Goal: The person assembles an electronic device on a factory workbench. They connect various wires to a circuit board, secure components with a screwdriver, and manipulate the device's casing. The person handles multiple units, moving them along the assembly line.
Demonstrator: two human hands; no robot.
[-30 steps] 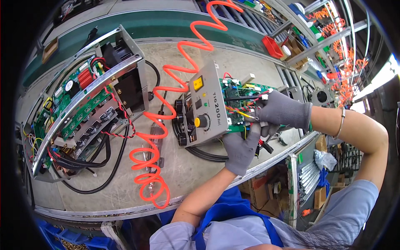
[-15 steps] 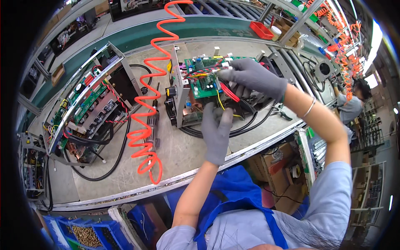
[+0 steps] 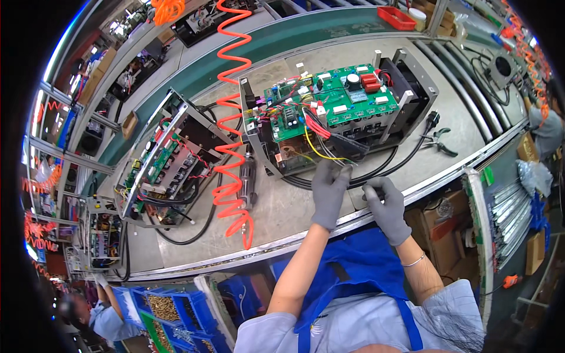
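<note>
My left hand [image 3: 329,195], in a grey glove, is at the near side of an open metal chassis [image 3: 272,166]. Its thumb and fingers are drawn together at the loose end of a yellow wire [image 3: 314,149], though the exact grip is partly hidden. My right hand [image 3: 388,210], also gloved, hovers by the table's front edge with fingers half curled, thumb apart and nothing visible in it. A green circuit board [image 3: 335,101] tops the chassis, with red wires [image 3: 316,125] and a black sleeve [image 3: 348,147] hanging off its near edge. Black cable [image 3: 385,170] loops in front.
An orange coiled hose [image 3: 232,76] hangs over a power screwdriver [image 3: 248,182]. Left stands another open chassis [image 3: 136,176]. Pliers [image 3: 438,143] and a plug [image 3: 432,119] lie right, before rollers [image 3: 462,82]. A red tray [image 3: 395,17] sits behind; screw bins [image 3: 162,307] stand below left. A co-worker [image 3: 109,317] is lower left.
My right hand has come off the board's wires, down toward the table edge. My left hand stays near the yellow wire. The view has shifted, exposing the whole board.
</note>
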